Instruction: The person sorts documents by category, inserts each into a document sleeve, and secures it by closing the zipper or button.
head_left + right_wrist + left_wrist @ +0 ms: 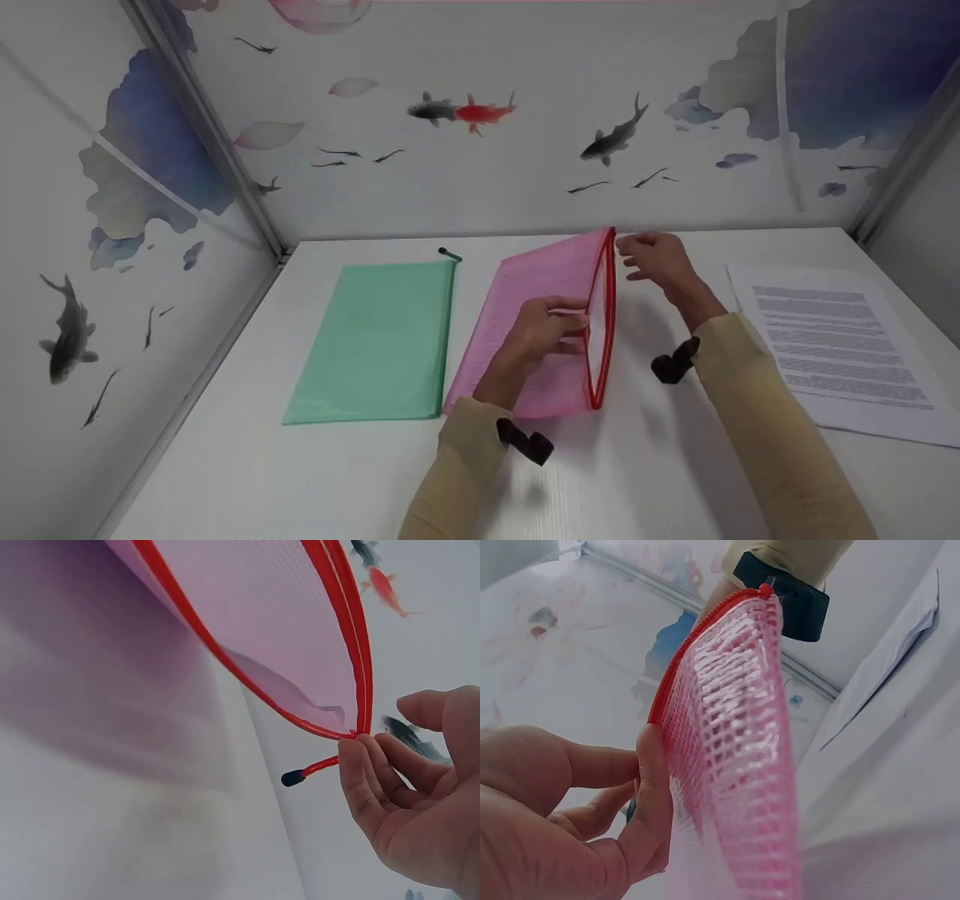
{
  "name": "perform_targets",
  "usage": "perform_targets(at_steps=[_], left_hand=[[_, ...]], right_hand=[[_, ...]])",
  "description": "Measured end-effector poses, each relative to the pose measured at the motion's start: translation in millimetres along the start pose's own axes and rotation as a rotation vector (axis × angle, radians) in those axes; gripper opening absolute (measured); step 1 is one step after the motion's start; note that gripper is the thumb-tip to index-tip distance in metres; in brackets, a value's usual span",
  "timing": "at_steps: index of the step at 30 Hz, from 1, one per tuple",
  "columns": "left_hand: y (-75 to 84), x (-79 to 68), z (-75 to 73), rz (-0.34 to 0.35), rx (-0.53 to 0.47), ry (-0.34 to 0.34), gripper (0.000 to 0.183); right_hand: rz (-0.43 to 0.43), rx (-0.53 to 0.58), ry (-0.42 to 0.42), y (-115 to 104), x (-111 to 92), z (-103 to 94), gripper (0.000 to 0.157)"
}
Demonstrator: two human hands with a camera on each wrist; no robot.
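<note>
Pouch (540, 270), pink with a red zip edge (611, 322), lies under the left hand (536, 330) on the desk (225, 465), its mouth raised and gaping toward the right-hand side. The left hand holds the near lip of that mouth partway along, thumb and fingers close together; the right hand (660, 259) has its fingertips drawn narrow on the far corner, beside the dark-tipped zip pull (294, 778). Left of the left hand is a green pouch (382, 341); right of the right hand lie printed sheets (832, 337).

Only 2 spots of the mouth are supported, so if the left fingers slip off the thin lip, the soft plastic would probably sag and close. A hard tug by the right hand could strain the corner seam, or skew the pouch against its green neighbour. The right sleeve (772, 420) overlaps the sheets in the head view; a low sweep of that arm might drag them out of line.

Some left fingertips are hidden by the lip, and the right hand's exact contact is unclear from above. Faint lines left of the left hand may be print or texture. The sheets' text is too small to read, and their near corner meets the frame edge.
</note>
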State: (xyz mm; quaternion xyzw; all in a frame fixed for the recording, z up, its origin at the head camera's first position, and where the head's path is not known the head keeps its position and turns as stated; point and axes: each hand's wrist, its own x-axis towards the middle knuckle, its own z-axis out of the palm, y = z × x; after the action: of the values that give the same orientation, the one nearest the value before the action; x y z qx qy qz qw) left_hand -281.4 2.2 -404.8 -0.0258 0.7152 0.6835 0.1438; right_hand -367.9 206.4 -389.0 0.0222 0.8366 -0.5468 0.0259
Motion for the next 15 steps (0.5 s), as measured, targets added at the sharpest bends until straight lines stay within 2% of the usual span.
perform_targets(at_steps=[8,15], left_hand=[[2.9,-1.8,0.1,-0.006,0.01,-0.01,0.026],[2.7,-3.3,0.0,0.001,0.006,-0.015,0.025]], right_hand=[[0.0,-0.176,0.053,-7,12,-0.7,0.066],[-0.004,-0.218,-0.008,-5,23,-1.2,0.08]])
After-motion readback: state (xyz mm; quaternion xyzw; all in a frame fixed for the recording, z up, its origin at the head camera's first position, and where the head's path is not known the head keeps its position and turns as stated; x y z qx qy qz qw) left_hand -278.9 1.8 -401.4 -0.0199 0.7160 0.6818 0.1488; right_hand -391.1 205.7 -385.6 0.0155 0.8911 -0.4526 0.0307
